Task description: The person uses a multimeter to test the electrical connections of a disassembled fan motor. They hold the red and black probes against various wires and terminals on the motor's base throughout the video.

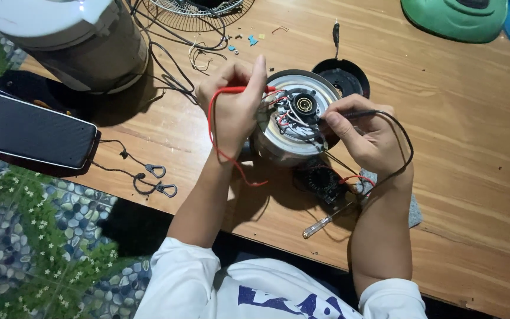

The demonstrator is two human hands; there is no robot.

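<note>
Hands (235, 109) with probes (240, 90) on motor (293, 118)

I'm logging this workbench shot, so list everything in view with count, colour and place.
Motor: one, silver, table centre.
Red probe: one, left hand.
Black probe: one, right hand.
Screwdriver: one, clear handle, near edge.
Black cap: one, behind motor.
Fan guard: one, wire, top.
Green base: one, top right.
Appliance: one, white-grey, top left.
Black case: one, left.
Table: one, wooden.
Left hand; right hand.
</note>
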